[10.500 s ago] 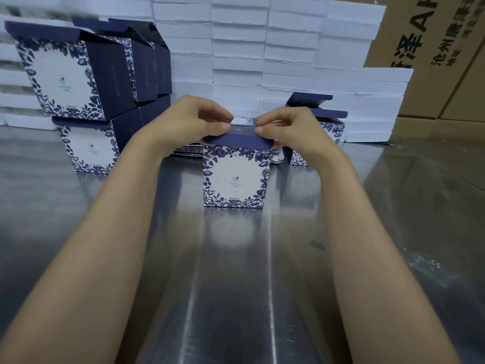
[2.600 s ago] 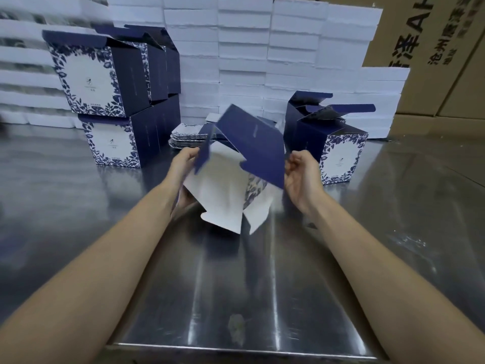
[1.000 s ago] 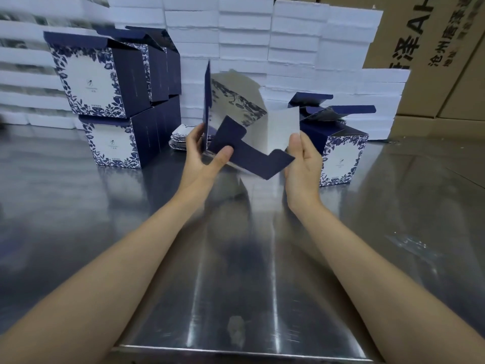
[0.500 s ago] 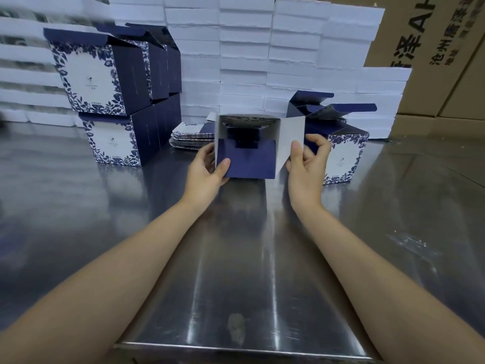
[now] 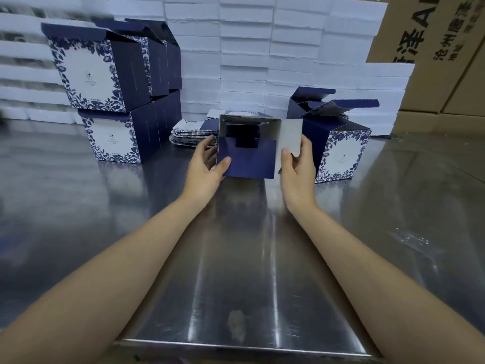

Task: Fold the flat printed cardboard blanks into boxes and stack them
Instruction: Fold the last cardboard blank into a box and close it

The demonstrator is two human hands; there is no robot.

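Observation:
Between my hands is a half-formed navy and white box [image 5: 248, 158], held just above the steel table with its open end facing me. My left hand [image 5: 207, 166] grips its left wall, thumb on the navy front flap. My right hand [image 5: 296, 166] pinches the white side flap at the right. A low pile of flat printed blanks [image 5: 191, 134] lies behind the box. Folded boxes stand stacked two high at the left [image 5: 115, 101]. One more folded box [image 5: 338, 148] with its lid flaps up stands at the right.
The steel table [image 5: 236, 258] stretches toward me, its front edge near the bottom of the view. White foam slabs [image 5: 244, 48] are piled along the back. Brown shipping cartons [image 5: 441, 48] stand at the back right.
The blank was opened up from flat, turned and squared into a box shape. In the last half second it hardly moved; my right thumb now pinches the white flap.

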